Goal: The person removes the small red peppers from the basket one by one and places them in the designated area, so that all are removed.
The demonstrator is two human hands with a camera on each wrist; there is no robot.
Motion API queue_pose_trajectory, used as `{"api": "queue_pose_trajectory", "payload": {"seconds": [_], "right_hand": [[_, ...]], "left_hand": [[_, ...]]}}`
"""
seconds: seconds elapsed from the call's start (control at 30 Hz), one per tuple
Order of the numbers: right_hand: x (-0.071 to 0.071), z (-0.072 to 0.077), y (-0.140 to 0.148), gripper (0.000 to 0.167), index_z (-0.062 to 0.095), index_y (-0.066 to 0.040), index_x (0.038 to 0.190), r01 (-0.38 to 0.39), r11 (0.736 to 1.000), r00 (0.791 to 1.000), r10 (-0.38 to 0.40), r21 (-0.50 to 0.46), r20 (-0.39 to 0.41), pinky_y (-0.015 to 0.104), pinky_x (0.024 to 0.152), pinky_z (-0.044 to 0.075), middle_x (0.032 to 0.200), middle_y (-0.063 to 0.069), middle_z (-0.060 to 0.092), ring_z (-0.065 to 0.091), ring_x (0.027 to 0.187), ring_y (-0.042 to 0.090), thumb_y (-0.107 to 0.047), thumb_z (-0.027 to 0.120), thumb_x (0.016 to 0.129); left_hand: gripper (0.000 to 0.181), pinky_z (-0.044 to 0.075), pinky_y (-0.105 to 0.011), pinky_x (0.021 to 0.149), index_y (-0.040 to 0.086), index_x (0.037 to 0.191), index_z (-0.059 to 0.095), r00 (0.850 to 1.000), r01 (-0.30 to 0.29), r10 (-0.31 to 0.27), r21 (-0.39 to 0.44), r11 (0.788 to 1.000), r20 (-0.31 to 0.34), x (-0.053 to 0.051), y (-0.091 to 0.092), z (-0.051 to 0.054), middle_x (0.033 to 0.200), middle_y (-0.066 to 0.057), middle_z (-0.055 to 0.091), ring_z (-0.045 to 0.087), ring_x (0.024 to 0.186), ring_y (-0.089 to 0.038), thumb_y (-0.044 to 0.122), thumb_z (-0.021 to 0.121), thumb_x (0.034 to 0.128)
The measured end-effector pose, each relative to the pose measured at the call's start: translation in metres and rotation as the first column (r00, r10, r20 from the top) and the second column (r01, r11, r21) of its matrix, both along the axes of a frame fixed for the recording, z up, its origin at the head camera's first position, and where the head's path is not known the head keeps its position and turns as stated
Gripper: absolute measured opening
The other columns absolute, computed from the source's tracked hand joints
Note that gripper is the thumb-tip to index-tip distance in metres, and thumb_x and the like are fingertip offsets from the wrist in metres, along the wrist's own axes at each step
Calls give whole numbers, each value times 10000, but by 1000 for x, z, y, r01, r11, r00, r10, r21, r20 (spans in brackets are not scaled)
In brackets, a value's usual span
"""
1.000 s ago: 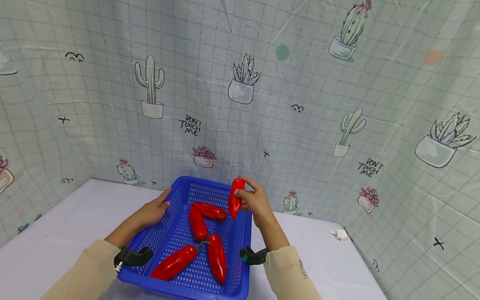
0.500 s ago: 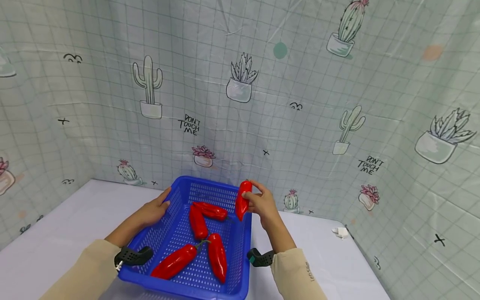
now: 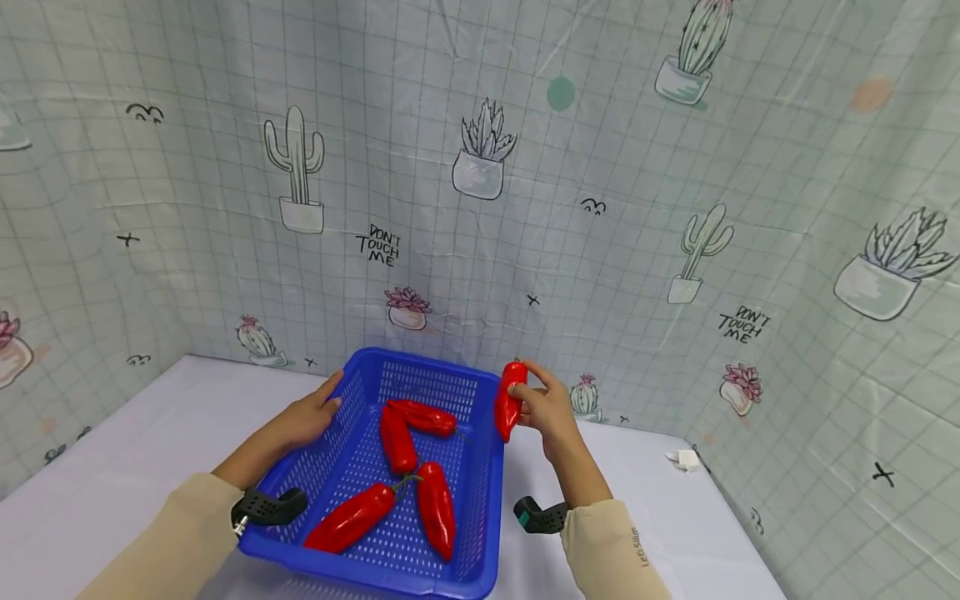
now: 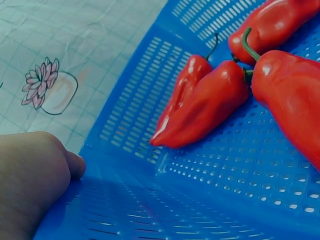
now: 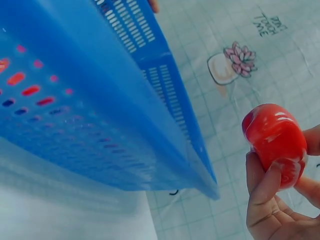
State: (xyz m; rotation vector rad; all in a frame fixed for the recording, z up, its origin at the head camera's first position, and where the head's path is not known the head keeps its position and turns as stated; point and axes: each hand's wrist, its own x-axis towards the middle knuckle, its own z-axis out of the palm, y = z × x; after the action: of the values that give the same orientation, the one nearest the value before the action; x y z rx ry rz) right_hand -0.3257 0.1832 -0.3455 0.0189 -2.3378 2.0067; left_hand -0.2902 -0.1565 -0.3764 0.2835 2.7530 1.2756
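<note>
My right hand (image 3: 549,410) pinches a red pepper (image 3: 510,400) between thumb and fingers, just beyond the right rim of a blue perforated basket (image 3: 491,500). In the right wrist view, the held pepper (image 5: 276,142) is seen end-on, apart from the basket's side (image 5: 115,115). My left hand (image 3: 306,419) grips the basket's left rim, its thumb on the inner side. Several red peppers lie inside the basket, including one at the front left (image 3: 351,518) and one at the right (image 3: 436,510).
A white-covered table (image 3: 622,500) carries the basket. Near its right edge lies a small white object (image 3: 683,460). A curtain printed with cacti (image 3: 480,250) hangs behind and along both sides.
My right hand has moved right with the pepper, from above the basket's back right part to outside its rim. The left hand and the basket have stayed in place.
</note>
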Motion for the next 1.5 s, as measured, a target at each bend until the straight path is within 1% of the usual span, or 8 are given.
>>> {"api": "queue_pose_trajectory", "payload": {"seconds": [0.2, 0.3, 0.53, 0.73, 0.9, 1.03, 1.27, 1.5], "right_hand": [[-3, -5, 7, 605, 426, -63, 1478, 14, 999, 1000, -13, -31, 18, 238, 579, 557, 968, 176, 644, 602, 557, 111, -63, 592, 896], [-5, -8, 11, 606, 419, -63, 1482, 19, 999, 999, -18, -37, 27, 239, 576, 556, 979, 183, 646, 602, 554, 110, -57, 588, 900], [-5, -18, 21, 602, 406, -86, 1494, 53, 998, 997, -54, 30, 58, 235, 605, 552, 1171, 279, 601, 593, 599, 122, -93, 576, 917], [-3, -23, 24, 621, 404, -57, 1485, 50, 997, 997, -54, 61, 57, 246, 611, 564, 1112, 274, 612, 570, 611, 142, -102, 600, 898], [-3, -32, 26, 610, 422, -79, 1481, 52, 995, 994, -59, 80, 89, 258, 626, 571, 1161, 285, 605, 587, 633, 150, -89, 614, 903], [-4, -36, 28, 602, 422, -67, 1479, 59, 994, 993, -68, 88, 100, 269, 622, 577, 1151, 294, 610, 600, 613, 144, -76, 614, 909], [-2, -49, 32, 591, 435, -78, 1471, 83, 980, 981, -112, 182, 157, 326, 656, 595, 1215, 317, 576, 642, 654, 165, -49, 604, 905], [-2, -60, 34, 586, 477, -79, 1445, 75, 965, 979, -119, 250, 166, 279, 618, 575, 1174, 299, 579, 605, 684, 159, -21, 616, 879]], "left_hand": [[581, 234, -694, 1086, -63, 1538, 37, 1000, -2, 2, 0, 1000, 7, -1, -1, -1, 1518, -405, 175, 231, 1369, -599, 133, 297, 1057], [581, 227, -692, 1090, -62, 1538, 37, 1000, -6, 6, -3, 1000, 9, -1, -1, -1, 1521, -402, 169, 226, 1371, -597, 132, 298, 1056], [582, 231, -690, 1090, -55, 1540, 42, 1000, -11, 11, -17, 1000, 12, -1, -1, 0, 1524, -395, 171, 231, 1371, -596, 146, 302, 1059], [578, 232, -691, 1089, -57, 1540, 46, 1000, -15, 15, -16, 1000, 5, -2, -1, -1, 1520, -399, 178, 236, 1369, -597, 138, 298, 1057], [581, 232, -685, 1093, -62, 1539, 46, 1000, -5, 5, 1, 1000, 4, -1, -1, -2, 1526, -394, 165, 229, 1374, -592, 132, 303, 1055], [579, 233, -684, 1093, -65, 1538, 52, 1000, -5, 5, -3, 1000, -3, -2, -1, -2, 1525, -393, 170, 233, 1373, -591, 135, 303, 1056], [579, 244, -688, 1086, -61, 1538, 48, 1000, -5, 5, -12, 1000, 10, -2, -1, -5, 1521, -396, 179, 244, 1369, -593, 138, 301, 1057], [580, 261, -689, 1074, -54, 1542, 52, 1000, -9, 9, -25, 1000, 4, -2, -1, -3, 1515, -398, 196, 259, 1361, -595, 145, 300, 1057]]}}
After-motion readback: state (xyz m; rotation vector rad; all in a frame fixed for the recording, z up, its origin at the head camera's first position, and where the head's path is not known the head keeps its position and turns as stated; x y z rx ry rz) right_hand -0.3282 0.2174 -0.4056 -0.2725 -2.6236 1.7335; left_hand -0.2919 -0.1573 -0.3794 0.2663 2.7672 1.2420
